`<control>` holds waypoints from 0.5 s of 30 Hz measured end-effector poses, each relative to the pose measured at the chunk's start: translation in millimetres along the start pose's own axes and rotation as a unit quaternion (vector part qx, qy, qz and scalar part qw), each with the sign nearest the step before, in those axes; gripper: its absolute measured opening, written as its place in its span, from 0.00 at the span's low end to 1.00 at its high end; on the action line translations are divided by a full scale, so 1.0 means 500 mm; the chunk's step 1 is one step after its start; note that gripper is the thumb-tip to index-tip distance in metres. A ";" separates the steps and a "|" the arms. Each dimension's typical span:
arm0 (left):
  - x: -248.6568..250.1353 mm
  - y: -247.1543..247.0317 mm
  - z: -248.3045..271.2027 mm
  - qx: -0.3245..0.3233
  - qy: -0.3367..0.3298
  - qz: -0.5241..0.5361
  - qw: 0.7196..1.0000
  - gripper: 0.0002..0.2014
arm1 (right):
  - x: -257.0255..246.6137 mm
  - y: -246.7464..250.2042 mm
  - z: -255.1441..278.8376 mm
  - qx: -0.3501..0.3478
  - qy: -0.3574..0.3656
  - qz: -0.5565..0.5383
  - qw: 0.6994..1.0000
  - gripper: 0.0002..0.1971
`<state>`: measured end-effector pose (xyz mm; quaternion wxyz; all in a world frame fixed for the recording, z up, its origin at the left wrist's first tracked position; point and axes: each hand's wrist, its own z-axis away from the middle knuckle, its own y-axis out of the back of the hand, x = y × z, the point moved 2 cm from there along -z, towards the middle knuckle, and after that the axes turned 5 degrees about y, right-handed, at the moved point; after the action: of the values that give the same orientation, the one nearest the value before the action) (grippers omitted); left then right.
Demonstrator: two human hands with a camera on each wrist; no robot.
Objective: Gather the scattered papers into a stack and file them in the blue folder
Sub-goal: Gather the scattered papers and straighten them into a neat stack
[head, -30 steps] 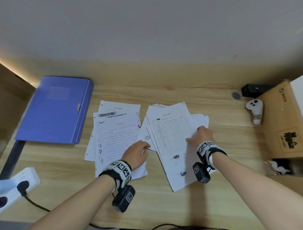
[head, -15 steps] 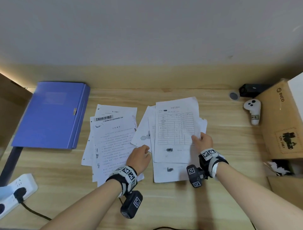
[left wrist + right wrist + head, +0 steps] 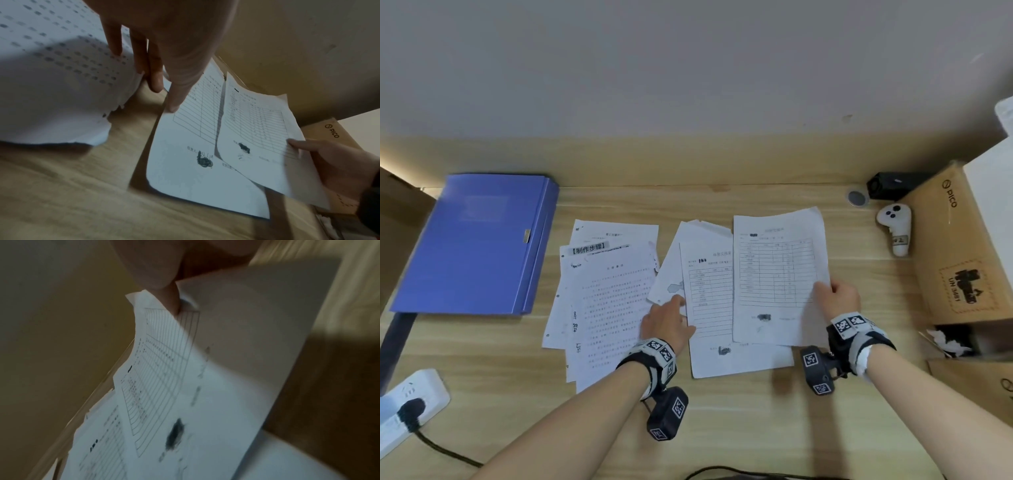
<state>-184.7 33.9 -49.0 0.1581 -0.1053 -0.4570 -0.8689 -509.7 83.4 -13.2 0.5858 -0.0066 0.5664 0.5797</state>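
Note:
A closed blue folder point(image 3: 476, 246) lies at the desk's back left. Printed papers lie in two loose heaps mid-desk: a text heap point(image 3: 606, 301) on the left and table forms point(image 3: 709, 301) on the right. My right hand point(image 3: 835, 296) pinches the right edge of the top table form point(image 3: 777, 274), lifted slightly off the heap; in the right wrist view the thumb presses on this form point(image 3: 164, 369). My left hand point(image 3: 667, 318) rests between the heaps with straight fingers, its fingertips point(image 3: 172, 107) touching the left edge of the lower form point(image 3: 185, 154).
A cardboard box point(image 3: 959, 250) stands at the right, with a white controller point(image 3: 895, 226) and a small black device point(image 3: 890, 185) beside it. A white power strip point(image 3: 407, 407) with a plugged cable lies at the front left. The wall runs close behind the desk.
My right hand has turned the top table form upright and slid it to the right off the heap, baring the form beneath. My left hand has stayed at the heap's left edge.

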 end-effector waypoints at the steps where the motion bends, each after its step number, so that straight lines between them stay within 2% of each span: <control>1: 0.001 0.000 0.001 0.003 0.001 -0.006 1.000 0.25 | 0.007 0.007 0.004 -0.017 0.002 -0.008 1.000 0.09; 5: -0.004 -0.008 -0.007 0.003 0.005 -0.004 1.000 0.21 | 0.032 -0.013 0.031 -0.091 0.020 -0.008 0.996 0.07; 9: -0.007 -0.008 -0.014 -0.010 0.008 -0.001 1.000 0.16 | 0.053 -0.077 0.053 -0.167 0.033 0.084 0.982 0.07; 13: -0.008 -0.009 -0.017 -0.006 0.010 -0.006 1.000 0.05 | 0.050 -0.113 0.066 -0.185 0.022 0.156 0.970 0.08; 15: -0.007 -0.010 -0.020 0.003 0.010 -0.010 1.000 0.05 | 0.053 -0.115 0.066 -0.190 0.015 0.184 0.964 0.08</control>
<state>-183.7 28.9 -59.3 0.1540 -0.0916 -0.4595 -0.8699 -457.0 104.3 -56.4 0.4483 -0.0220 0.4462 0.7742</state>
